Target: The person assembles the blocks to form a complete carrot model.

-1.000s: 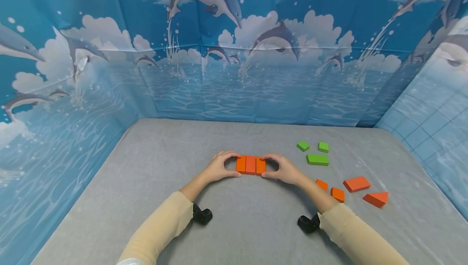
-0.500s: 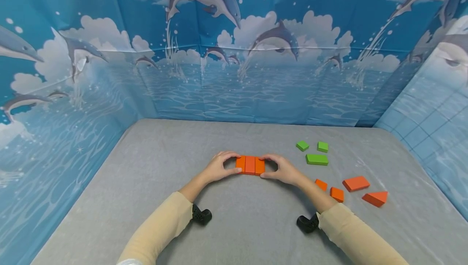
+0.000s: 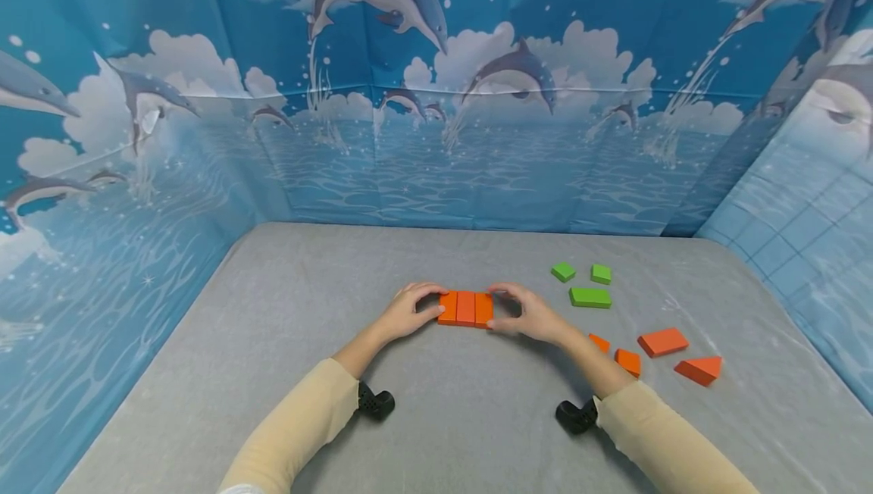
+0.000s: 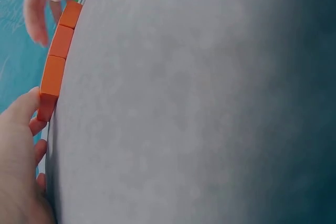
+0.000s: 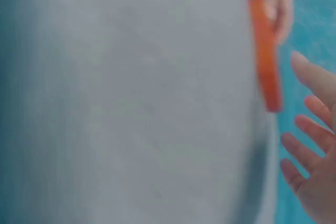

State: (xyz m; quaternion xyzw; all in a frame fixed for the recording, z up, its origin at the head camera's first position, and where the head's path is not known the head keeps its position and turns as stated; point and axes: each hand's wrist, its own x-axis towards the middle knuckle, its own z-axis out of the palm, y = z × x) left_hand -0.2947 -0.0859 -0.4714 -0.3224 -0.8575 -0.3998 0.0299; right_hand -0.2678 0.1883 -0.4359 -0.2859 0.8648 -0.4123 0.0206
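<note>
Three orange-red blocks lie side by side in a close row on the grey cloth, mid-table in the head view: a left block (image 3: 447, 307), a middle block (image 3: 466, 308) and a right block (image 3: 483, 310). My left hand (image 3: 407, 311) holds the left block between thumb and fingers; in the left wrist view its thumb (image 4: 26, 106) lies against the end of that block (image 4: 51, 80). At the other end, my right hand (image 3: 530, 314) is just off the right block. Its fingers (image 5: 312, 129) are spread and hold nothing in the right wrist view, where the row is blurred.
Beyond the right hand lie green blocks (image 3: 590, 298). Nearer, beside the right forearm, are small orange blocks (image 3: 628, 362), a larger orange-red block (image 3: 664, 342) and a triangular block (image 3: 699, 370). A dolphin-print curtain (image 3: 409, 168) stands behind the grey table (image 3: 341, 259).
The gap beside the right block has closed, so the three blocks now touch. My right hand has let go and moved slightly right. My left hand stays at the left block.
</note>
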